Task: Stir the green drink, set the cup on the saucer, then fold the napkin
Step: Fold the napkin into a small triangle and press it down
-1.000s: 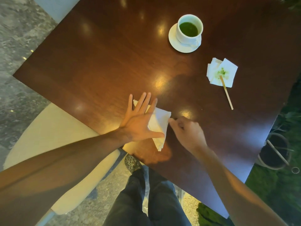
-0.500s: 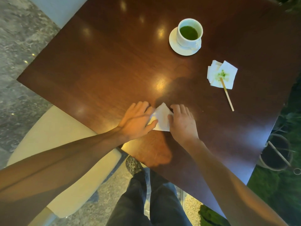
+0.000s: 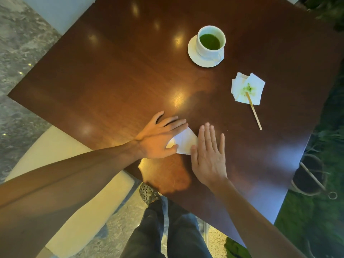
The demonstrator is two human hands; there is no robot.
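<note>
Cup [image 3: 211, 43] seated on saucer [image 3: 193, 56] at 1 o'clock; flat left hand [image 3: 160, 136] and right hand [image 3: 208, 151] press folded napkin [image 3: 184, 142], fold nearly complete.

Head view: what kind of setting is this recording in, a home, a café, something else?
Probably a café or lounge seating area, though a home cannot be ruled out. Signs: a dark polished wooden table, a white cup of green drink on a saucer, and a cream upholstered chair on marble-like flooring.

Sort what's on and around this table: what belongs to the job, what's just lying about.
Job:
- napkin, pressed flat under left hand and right hand
- cup of green drink, on saucer
- stirring stick

Lying about:
- stained napkin under the stick's tip
- cream chair
</note>
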